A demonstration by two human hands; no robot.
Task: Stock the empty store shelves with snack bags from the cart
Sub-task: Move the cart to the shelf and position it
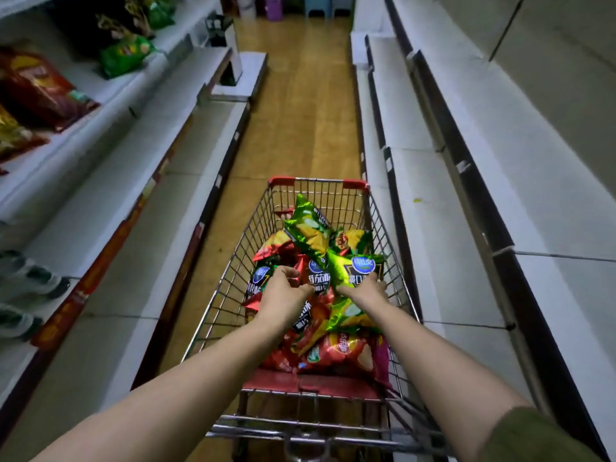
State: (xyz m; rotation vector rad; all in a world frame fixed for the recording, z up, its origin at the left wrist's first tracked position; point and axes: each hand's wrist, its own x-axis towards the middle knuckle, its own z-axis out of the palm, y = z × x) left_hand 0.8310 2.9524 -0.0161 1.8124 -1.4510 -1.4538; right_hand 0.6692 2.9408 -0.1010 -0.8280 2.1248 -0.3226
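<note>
A wire shopping cart point(333, 186) with red trim stands in the aisle straight ahead, heaped with snack bags in green, red and yellow. Both my arms reach down into it. My left hand point(285, 291) hovers over a red bag with a dark label point(318, 276), fingers curled toward it; I cannot tell whether it grips. My right hand point(365, 290) holds the lower edge of a green bag point(353, 268). Another green bag point(308, 228) sticks up at the far end of the pile.
White shelves point(466, 261) run along the right side. On the left, the upper shelves point(100, 95) carry red bags point(36, 91) and green bags point(125, 55). The wooden floor point(300, 111) of the aisle stretches ahead toward coloured stools.
</note>
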